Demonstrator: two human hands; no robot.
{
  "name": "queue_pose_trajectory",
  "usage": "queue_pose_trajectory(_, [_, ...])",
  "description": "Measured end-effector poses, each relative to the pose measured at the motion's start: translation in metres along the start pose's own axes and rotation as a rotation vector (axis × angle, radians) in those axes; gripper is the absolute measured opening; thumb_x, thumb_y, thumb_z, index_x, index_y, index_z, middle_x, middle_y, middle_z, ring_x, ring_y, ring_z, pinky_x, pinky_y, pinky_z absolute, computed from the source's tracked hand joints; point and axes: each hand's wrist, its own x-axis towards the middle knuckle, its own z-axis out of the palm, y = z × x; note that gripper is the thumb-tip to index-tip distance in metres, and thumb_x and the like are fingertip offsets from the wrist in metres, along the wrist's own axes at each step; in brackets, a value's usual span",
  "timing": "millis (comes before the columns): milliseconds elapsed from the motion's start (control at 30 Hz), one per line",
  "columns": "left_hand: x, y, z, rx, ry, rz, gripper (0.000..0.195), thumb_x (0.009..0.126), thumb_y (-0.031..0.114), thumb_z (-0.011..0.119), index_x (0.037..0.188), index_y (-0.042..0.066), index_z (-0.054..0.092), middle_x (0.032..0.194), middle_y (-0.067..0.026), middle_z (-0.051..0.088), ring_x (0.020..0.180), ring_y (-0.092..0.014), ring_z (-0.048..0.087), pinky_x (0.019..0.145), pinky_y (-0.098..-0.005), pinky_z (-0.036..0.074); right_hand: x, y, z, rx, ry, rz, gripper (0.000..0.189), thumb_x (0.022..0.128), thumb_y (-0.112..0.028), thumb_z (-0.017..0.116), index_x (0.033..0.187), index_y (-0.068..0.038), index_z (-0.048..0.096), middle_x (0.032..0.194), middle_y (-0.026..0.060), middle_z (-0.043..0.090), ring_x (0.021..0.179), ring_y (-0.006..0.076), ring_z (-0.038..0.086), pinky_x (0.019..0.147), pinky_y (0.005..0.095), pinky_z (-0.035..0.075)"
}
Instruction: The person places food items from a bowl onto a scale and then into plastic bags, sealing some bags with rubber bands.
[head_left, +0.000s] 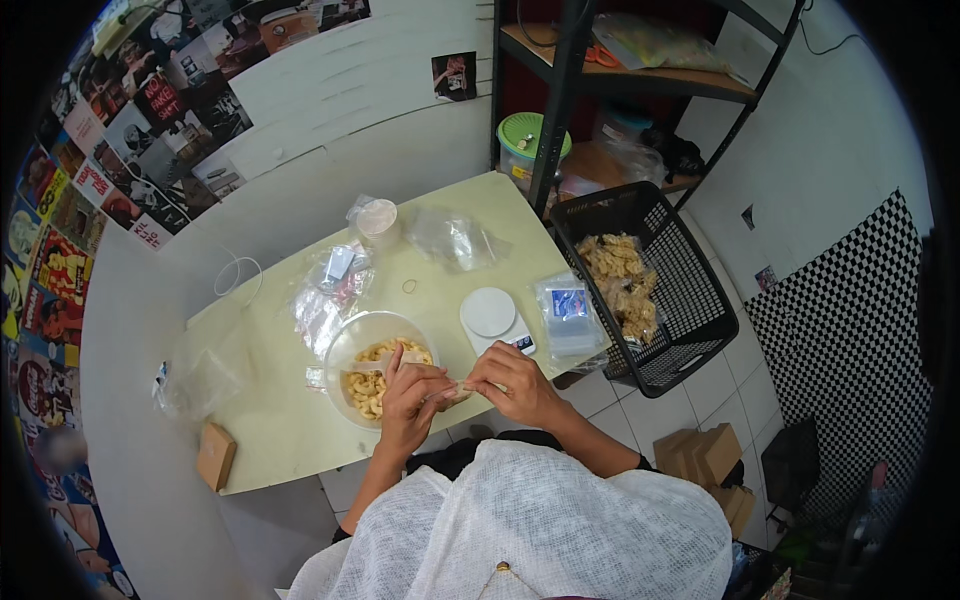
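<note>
Over the front edge of the table, my left hand (414, 396) and my right hand (516, 382) meet with fingertips pinched on a small piece of clear plastic (455, 391). It looks like part of a bag, but the fingers hide most of it. Partly behind my left hand stands a round translucent tub (337, 409) holding curved yellow snack pieces (365, 391). A pale flat scoop (367, 366) lies on the snacks. Just beyond my right hand is a white digital kitchen scale (487, 311) with a bare round platform.
Right of the scale lies a stack of clear plastic bags (568, 313). A black plastic basket (679, 375) with bagged snacks stands against the table's right end. Loose plastic packaging (330, 289), a lidded cup (377, 221), a rubber band (409, 286) and a cardboard box (216, 456) rest on the table.
</note>
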Motion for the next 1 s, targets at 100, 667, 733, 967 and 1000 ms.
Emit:
queue_pose_trajectory(100, [-0.002, 0.001, 0.003, -0.005, 0.009, 0.032, 0.011, 0.079, 0.007, 0.075, 0.087, 0.013, 0.071, 0.083, 0.0004, 0.067, 0.088, -0.018, 0.066, 0.117, -0.0560, 0.023, -0.003, -0.005, -0.001, -0.003, 0.014, 0.011, 0.007, 0.083, -0.006, 0.070, 0.084, -0.002, 0.064, 0.085, 0.0089, 0.060, 0.084, 0.0275, 0.058, 0.076, 0.0386, 0.047])
queue_pose_trajectory(667, [0.003, 0.000, 0.012, -0.068, -0.150, 0.069, 0.007, 0.088, 0.015, 0.069, 0.085, 0.009, 0.069, 0.083, -0.0024, 0.067, 0.086, -0.019, 0.066, 0.119, -0.0568, 0.019, -0.029, -0.010, -0.006, 0.013, -0.043, 0.154, 0.007, 0.086, -0.001, 0.066, 0.090, 0.001, 0.061, 0.088, 0.0118, 0.059, 0.085, 0.0293, 0.059, 0.074, 0.0381, 0.048])
queue_pose_trajectory(733, [0.002, -0.001, 0.009, -0.088, -0.181, 0.067, 0.008, 0.088, 0.015, 0.068, 0.084, 0.009, 0.068, 0.082, -0.0027, 0.067, 0.086, -0.019, 0.066, 0.119, -0.0567, 0.020, -0.034, -0.012, -0.005, 0.011, -0.033, 0.169, 0.006, 0.086, 0.000, 0.066, 0.089, 0.000, 0.061, 0.088, 0.0112, 0.060, 0.086, 0.0291, 0.060, 0.075, 0.0386, 0.048])
queue_pose_trajectory(967, [-0.003, -0.014, 0.002, -0.022, -0.202, 0.134, 0.008, 0.085, 0.013, 0.071, 0.078, 0.010, 0.069, 0.079, -0.0015, 0.067, 0.083, -0.019, 0.065, 0.115, -0.0552, 0.029, -0.044, -0.016, 0.007, 0.016, 0.011, 0.247, 0.008, 0.087, -0.002, 0.065, 0.090, 0.000, 0.058, 0.087, 0.0118, 0.059, 0.085, 0.0300, 0.059, 0.074, 0.0384, 0.048])
queue_pose_trajectory(1000, [0.001, -0.014, 0.000, -0.021, -0.193, 0.147, 0.007, 0.083, 0.012, 0.072, 0.078, 0.010, 0.069, 0.079, -0.0011, 0.067, 0.082, -0.018, 0.065, 0.114, -0.0548, 0.030, -0.042, -0.019, 0.008, 0.007, 0.028, 0.267, 0.008, 0.087, -0.002, 0.065, 0.090, 0.001, 0.058, 0.087, 0.0120, 0.059, 0.085, 0.0304, 0.059, 0.074, 0.0383, 0.048])
